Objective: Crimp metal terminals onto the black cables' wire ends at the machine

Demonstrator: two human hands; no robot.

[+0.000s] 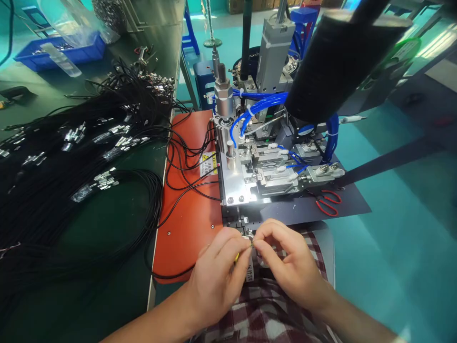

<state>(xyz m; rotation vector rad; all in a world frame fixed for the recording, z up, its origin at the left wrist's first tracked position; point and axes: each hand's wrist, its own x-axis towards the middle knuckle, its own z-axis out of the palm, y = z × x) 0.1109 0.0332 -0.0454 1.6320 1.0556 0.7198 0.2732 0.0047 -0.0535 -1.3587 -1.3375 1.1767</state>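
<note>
My left hand (217,276) and my right hand (285,262) meet fingertip to fingertip just in front of the small assembly machine (264,162). Between them they pinch a thin black cable end with a small metal connector (250,239); a bit of yellow shows under my left fingers. The black cable (178,275) trails from my left hand across the orange mat (185,224). Both hands hover above my lap in a checked cloth (264,309).
Big bundles of black cables with metal ends (71,166) cover the green bench at left. Red-handled scissors (328,202) lie right of the machine. Blue air hoses (260,102) loop over the machine. A blue bin (60,50) stands far left.
</note>
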